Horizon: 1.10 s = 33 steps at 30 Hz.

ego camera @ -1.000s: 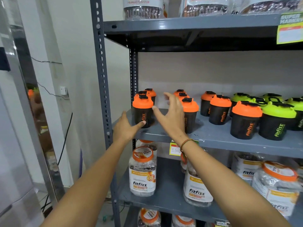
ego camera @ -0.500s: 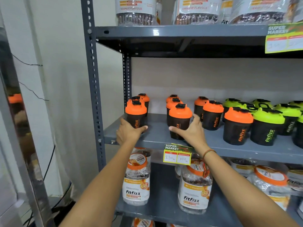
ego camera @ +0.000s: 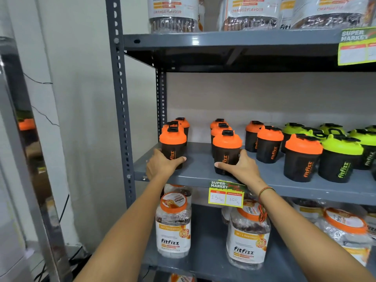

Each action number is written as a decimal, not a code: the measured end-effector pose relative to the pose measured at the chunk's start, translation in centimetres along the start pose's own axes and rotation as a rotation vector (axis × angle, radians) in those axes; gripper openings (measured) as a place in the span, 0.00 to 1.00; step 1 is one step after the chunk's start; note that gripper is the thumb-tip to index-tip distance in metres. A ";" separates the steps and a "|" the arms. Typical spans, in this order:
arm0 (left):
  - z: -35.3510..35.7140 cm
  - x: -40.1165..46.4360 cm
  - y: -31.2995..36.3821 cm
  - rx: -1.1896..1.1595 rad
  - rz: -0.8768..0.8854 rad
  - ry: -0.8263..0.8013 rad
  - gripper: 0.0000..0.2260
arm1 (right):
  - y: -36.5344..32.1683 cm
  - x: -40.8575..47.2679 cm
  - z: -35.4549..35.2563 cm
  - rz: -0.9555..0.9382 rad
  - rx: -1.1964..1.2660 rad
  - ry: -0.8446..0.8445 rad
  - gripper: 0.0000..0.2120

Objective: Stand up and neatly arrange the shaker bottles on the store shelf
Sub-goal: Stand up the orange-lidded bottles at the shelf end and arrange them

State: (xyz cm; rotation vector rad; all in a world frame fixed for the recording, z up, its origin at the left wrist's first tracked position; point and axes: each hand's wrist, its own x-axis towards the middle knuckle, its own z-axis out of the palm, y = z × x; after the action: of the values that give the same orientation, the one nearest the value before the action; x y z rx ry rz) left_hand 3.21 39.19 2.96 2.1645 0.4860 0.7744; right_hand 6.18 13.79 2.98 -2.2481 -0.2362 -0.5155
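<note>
Black shaker bottles with orange lids stand upright in rows on the grey middle shelf point(ego camera: 199, 171). My left hand point(ego camera: 160, 165) grips the base of the front bottle of the left row point(ego camera: 173, 143). My right hand point(ego camera: 238, 167) grips the base of the front bottle of the second row point(ego camera: 226, 147). Two more orange-lidded bottles stand behind each held one. Further right stand more orange-lidded bottles point(ego camera: 301, 157) and then green-lidded ones point(ego camera: 339, 159), all upright.
A slotted grey upright point(ego camera: 120, 98) frames the shelf's left side. A price tag point(ego camera: 225, 195) hangs on the shelf's front edge. Large Fitfizz jars point(ego camera: 173, 224) fill the shelf below, more jars point(ego camera: 173, 15) the shelf above. A white wall lies left.
Both hands came down from the bottle tops to the bases of the two front bottles and closed on them. The view has shifted closer to the shelf.
</note>
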 end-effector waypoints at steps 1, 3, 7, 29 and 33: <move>-0.2 0.1 -0.3 -0.010 0.013 -0.017 0.38 | -0.1 -0.1 0.0 -0.004 0.003 -0.011 0.36; -0.7 0.2 -0.9 -0.035 0.039 -0.047 0.38 | -0.2 -0.2 0.1 -0.011 0.013 -0.030 0.35; -1.2 0.2 -1.8 -0.102 0.080 -0.090 0.38 | -0.4 -0.6 0.1 -0.025 0.047 -0.057 0.34; -0.5 -0.5 -2.1 -0.133 0.105 0.045 0.38 | -0.4 -0.6 0.2 -0.026 0.075 -0.063 0.37; -0.3 -0.6 -2.1 -0.121 0.118 0.058 0.37 | -0.3 -0.6 0.3 -0.029 0.071 -0.061 0.38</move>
State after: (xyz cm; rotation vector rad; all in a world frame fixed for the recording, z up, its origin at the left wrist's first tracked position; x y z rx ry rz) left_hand 2.32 40.35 1.27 2.0765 0.3343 0.9103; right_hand 5.62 14.20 2.81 -2.1955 -0.3133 -0.4474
